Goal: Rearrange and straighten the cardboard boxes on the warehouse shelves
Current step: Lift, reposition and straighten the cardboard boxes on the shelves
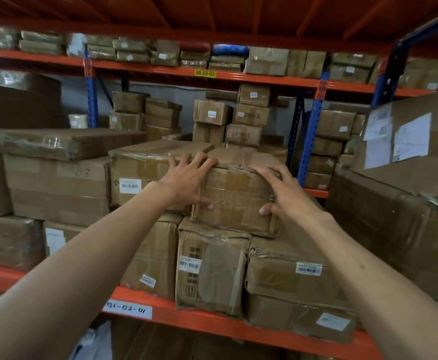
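The box [236,198], taped brown cardboard with "59" scrawled on its front, sits on top of a stack on the shelf [212,323], resting on two lower boxes: a tall carton [210,268] with a barcode label and a wider crumpled carton [290,271] to its right. It sits a little askew, its front edge overhanging the ones beneath.

Both hands are on it. The left hand [189,178] lies over the upper left corner, fingers spread across the top edge and thumb down on the front face. The right hand [277,190] curls over the upper right corner, fingers on the top and thumb pressed to the front near the right edge. So each hand grips a corner of the box between fingers and thumb.

Just left of it stands a larger box [145,172] with a white barcode label, and further left a big one marked "03" [59,188]. The shelf beam is orange, with a handwritten tag [127,309] reading "01-02-01". Behind, a second rack holds more stacked cartons under a yellow tag [205,73] reading "00-03-01".
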